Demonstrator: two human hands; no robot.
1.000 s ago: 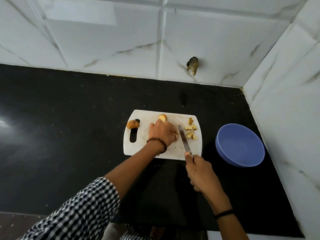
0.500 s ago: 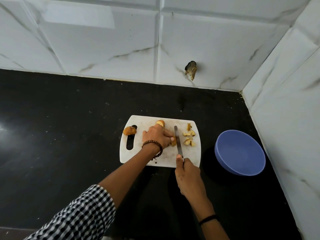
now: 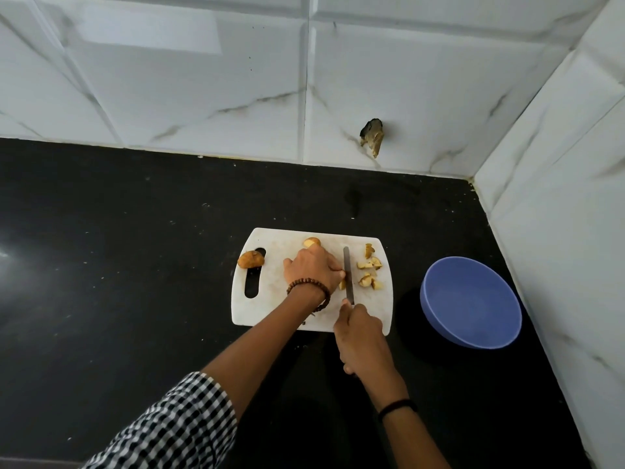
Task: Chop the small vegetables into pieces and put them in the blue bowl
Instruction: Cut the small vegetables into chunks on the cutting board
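A white cutting board [image 3: 267, 309] lies on the black counter. My left hand [image 3: 313, 270] holds a small yellow-brown vegetable piece [image 3: 342, 284] down on the board, fingers curled over it. My right hand [image 3: 360, 336] grips the handle of a knife [image 3: 348, 274], whose blade stands right beside the left fingertips on that piece. Several cut pieces [image 3: 370, 272] lie to the right of the blade. One whole small vegetable [image 3: 250, 259] sits by the board's handle slot, another [image 3: 311, 242] at the far edge behind my left hand. The blue bowl [image 3: 470, 302] stands empty to the right.
White marble-look tiled walls close the back and right side of the counter [image 3: 135, 248]. A broken hole [image 3: 372, 137] shows in the back wall. The board's near edge lies close to the counter's middle.
The knife blade has shifted left from beside the cut pieces to against my left fingertips and the held piece. My view has tilted, so everything sits lower in frame.
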